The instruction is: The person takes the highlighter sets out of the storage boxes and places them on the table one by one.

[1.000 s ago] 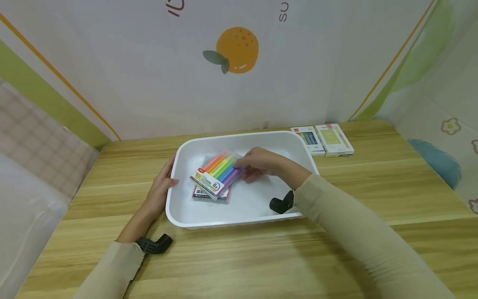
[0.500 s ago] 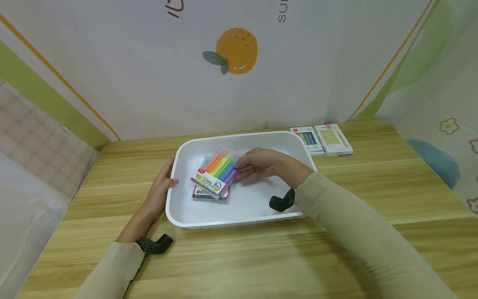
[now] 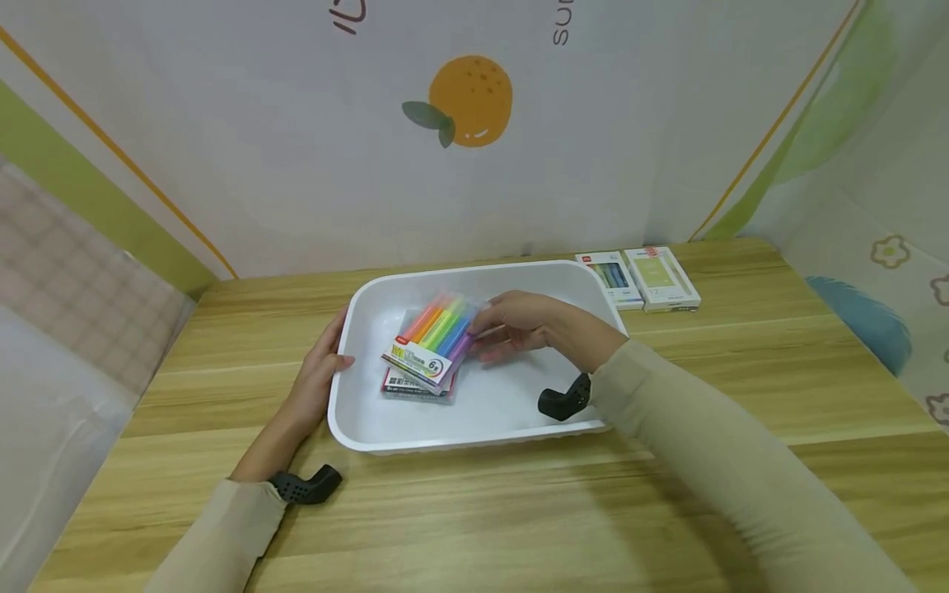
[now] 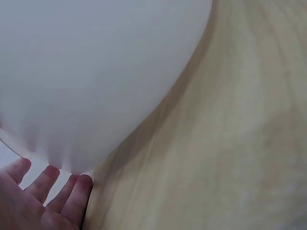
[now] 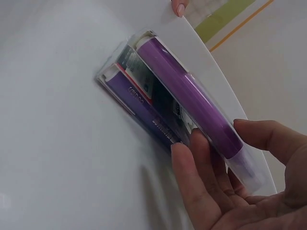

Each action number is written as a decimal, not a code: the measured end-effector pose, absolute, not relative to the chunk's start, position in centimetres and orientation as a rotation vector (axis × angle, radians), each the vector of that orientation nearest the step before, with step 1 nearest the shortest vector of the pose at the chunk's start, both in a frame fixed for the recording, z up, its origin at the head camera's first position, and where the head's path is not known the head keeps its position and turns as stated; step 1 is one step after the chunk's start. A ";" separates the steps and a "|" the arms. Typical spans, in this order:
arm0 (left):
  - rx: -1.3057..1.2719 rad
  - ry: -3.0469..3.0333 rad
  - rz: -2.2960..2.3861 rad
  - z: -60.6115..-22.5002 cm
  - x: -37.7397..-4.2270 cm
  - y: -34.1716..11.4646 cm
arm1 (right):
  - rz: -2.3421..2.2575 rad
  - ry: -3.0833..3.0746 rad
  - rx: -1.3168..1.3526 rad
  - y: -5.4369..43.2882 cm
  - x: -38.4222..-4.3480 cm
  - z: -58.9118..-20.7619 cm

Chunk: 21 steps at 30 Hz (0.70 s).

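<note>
In the head view, a clear pack of rainbow-coloured highlighters (image 3: 437,329) lies slanted over a second clear pack of pens (image 3: 417,385) inside a white plastic tray (image 3: 519,403). My right hand (image 3: 519,323) pinches the upper pack at its right side. The right wrist view shows the thumb on one side of the purple marker (image 5: 189,91) and the fingers on the other, with the pack's edge raised over the lower pack (image 5: 136,103). My left hand (image 3: 319,371) holds the tray's left side, thumb over the rim and fingertips (image 4: 53,170) against the outer wall.
Behind the tray's right end, two flat white boxes lie side by side: one with blue-green sticks (image 3: 611,278) in its window and one with a yellow-green panel (image 3: 662,278). The wooden table (image 3: 445,519) meets a printed cloth (image 3: 334,189) at the back.
The highlighter pack has shifted and turned slightly over the lower pack, while my right hand stays at its right edge. My left hand and the tray have hardly moved.
</note>
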<state>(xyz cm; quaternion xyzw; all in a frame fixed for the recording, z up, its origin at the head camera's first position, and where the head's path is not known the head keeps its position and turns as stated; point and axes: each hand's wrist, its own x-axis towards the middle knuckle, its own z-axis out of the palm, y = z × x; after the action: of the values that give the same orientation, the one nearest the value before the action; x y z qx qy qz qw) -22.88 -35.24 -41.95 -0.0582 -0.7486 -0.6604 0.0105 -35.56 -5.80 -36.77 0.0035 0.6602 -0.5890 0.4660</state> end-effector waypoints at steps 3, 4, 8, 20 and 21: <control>-0.179 -2.337 -2.060 -41.8 -23.0 -35.3 | -1.449 1.641 -0.006 -5.6 -35.5 -36.4; -0.181 -2.337 -2.059 -41.8 -23.0 -35.3 | -1.451 1.643 -0.011 -5.5 -35.5 -36.2; -0.176 -2.335 -2.064 -41.8 -23.1 -35.4 | -1.463 1.645 -0.018 -5.1 -35.6 -36.0; -0.191 -2.337 -2.049 -41.9 -23.0 -35.3 | -1.539 1.655 -0.048 -5.5 -35.2 -35.8; -0.189 -2.336 -2.052 -41.9 -22.9 -35.3 | -1.548 1.649 -0.042 -5.6 -35.0 -35.8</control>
<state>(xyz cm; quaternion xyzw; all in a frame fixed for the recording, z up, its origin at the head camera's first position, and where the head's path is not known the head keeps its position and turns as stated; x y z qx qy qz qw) -22.89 -35.33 -41.89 -0.0608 -0.7499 -0.6586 0.0132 -35.02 -5.62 -35.79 -0.0169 0.6596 -0.6193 0.4256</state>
